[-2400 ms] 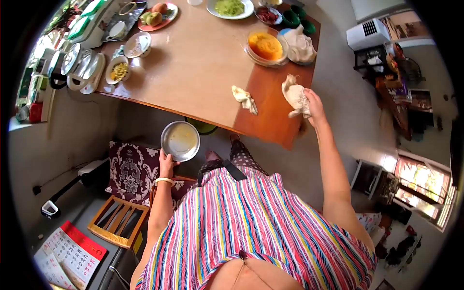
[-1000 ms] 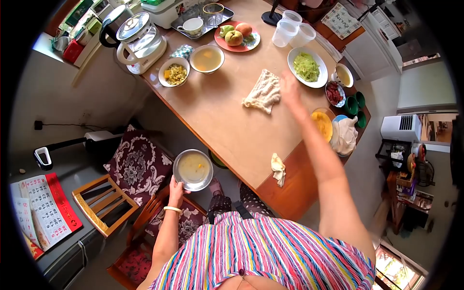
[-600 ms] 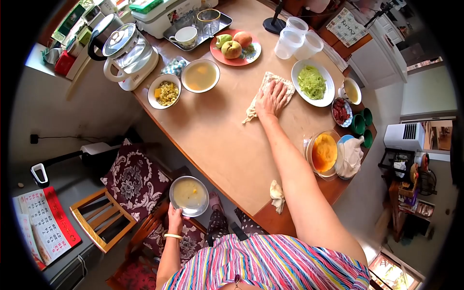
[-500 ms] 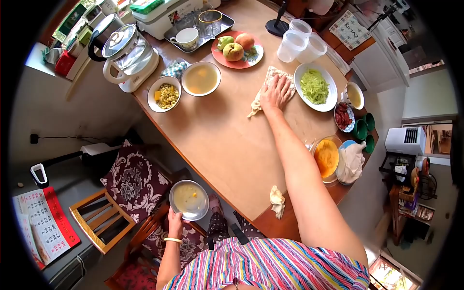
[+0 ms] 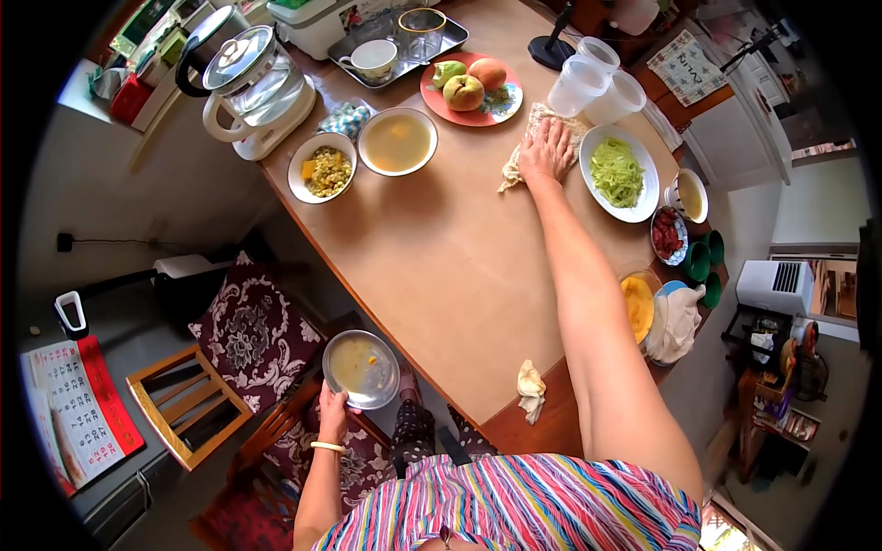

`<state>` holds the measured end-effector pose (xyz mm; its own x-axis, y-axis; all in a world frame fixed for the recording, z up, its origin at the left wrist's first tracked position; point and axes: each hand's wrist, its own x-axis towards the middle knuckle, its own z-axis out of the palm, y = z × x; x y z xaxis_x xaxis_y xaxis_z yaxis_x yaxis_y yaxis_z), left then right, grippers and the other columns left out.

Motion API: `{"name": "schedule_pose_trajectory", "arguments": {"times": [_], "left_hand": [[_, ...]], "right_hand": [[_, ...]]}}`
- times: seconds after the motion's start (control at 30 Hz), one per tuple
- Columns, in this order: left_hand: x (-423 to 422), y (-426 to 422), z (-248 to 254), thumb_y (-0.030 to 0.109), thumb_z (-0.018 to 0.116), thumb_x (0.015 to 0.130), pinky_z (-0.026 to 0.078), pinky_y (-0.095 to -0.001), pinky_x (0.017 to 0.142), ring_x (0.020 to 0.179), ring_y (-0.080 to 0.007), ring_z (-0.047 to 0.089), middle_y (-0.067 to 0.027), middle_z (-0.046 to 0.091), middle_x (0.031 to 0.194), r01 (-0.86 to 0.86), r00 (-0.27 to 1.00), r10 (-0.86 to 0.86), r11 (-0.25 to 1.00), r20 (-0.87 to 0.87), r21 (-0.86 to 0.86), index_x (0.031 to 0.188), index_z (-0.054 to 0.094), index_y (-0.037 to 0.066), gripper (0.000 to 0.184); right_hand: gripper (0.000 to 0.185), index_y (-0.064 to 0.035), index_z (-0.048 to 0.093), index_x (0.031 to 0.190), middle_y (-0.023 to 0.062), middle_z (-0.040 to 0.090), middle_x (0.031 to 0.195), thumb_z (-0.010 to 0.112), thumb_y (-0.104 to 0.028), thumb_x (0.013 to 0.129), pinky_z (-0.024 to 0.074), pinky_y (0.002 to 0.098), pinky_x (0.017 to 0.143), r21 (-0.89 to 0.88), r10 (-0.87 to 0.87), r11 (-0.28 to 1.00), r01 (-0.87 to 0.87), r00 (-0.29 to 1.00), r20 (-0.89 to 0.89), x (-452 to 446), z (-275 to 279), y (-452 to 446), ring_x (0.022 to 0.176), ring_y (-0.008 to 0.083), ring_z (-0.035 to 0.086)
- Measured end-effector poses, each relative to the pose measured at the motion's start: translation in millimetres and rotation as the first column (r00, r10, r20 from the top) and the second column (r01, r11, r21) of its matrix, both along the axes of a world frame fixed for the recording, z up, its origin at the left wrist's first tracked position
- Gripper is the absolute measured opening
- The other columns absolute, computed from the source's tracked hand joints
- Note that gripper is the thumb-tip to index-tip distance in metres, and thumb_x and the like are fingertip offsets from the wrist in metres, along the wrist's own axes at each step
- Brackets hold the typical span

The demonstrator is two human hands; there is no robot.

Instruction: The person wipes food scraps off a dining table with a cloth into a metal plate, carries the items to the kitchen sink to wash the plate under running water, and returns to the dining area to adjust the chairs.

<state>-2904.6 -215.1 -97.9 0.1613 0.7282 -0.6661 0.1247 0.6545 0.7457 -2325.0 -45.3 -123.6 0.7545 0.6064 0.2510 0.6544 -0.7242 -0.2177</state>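
My left hand (image 5: 333, 410) grips the rim of a metal bowl (image 5: 353, 365) with cloudy liquid in it, held below the table's left edge. My right hand (image 5: 548, 151) lies spread on a pale textured cloth (image 5: 516, 172), pressing it onto the brown table (image 5: 432, 266). The cloth lies between the fruit plate (image 5: 439, 103) and a white oval plate of shredded green food (image 5: 649, 188). A second, crumpled cloth (image 5: 530, 389) rests near the table's front corner.
Two bowls, one with soup (image 5: 398, 142) and one with corn-like food (image 5: 323, 168), stand at the left beside a glass kettle (image 5: 260, 83). Plastic cups (image 5: 581, 84) are at the back; a yellow-filled bowl (image 5: 636, 306) is at the right. A patterned chair (image 5: 253, 335) stands left.
Since the first frame, my right hand has carried the cloth from the table's right corner to the far part and spread over it. Lately hand and cloth slid slightly farther away. My left hand keeps the bowl.
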Motion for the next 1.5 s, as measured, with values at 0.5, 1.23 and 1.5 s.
{"name": "schedule_pose_trajectory", "arguments": {"times": [0.5, 1.23, 1.5], "left_hand": [[-61, -17, -74, -0.001, 0.041, 0.081, 0.051, -0.0202, 0.045, 0.062, -0.0116, 0.06, -0.0073, 0.06, 0.092, 0.324, 0.935, -0.237, 0.874, -0.263, 0.363, 0.127, 0.042, 0.003, 0.046], [-35, -4, 12, -0.001, 0.043, 0.083, 0.053, -0.0214, 0.044, 0.066, -0.0133, 0.062, -0.0084, 0.059, 0.097, -0.06, 0.994, 0.055, 0.997, 0.092, 0.05, 0.124, 0.04, 0.003, 0.041], [-57, -19, 9, 0.0, 0.043, 0.083, 0.054, -0.0215, 0.045, 0.07, -0.0129, 0.062, -0.0089, 0.058, 0.101, -0.098, 0.991, 0.097, 0.995, 0.094, 0.006, 0.126, 0.039, 0.003, 0.043]], "right_hand": [[0.056, -0.0118, 0.028, 0.143, 0.0101, 0.022, 0.15, 0.04, -0.034, 0.092, 0.0131, 0.0491, 0.111, 0.054, 0.67, 0.742, -0.669, 0.742, -0.017, -123, 15, -7, 0.138, 0.0308, 0.018], [0.055, -0.0103, 0.033, 0.14, 0.0104, 0.031, 0.145, 0.043, -0.031, 0.091, 0.0178, 0.0521, 0.109, 0.071, 0.743, 0.668, -0.74, 0.662, -0.094, -253, 26, -63, 0.136, 0.0302, 0.024], [0.053, -0.0097, 0.035, 0.139, 0.012, 0.032, 0.145, 0.042, -0.029, 0.09, 0.0215, 0.0477, 0.107, 0.103, 0.743, 0.666, -0.739, 0.669, 0.003, -274, 28, -2, 0.131, 0.0312, 0.031]]}}
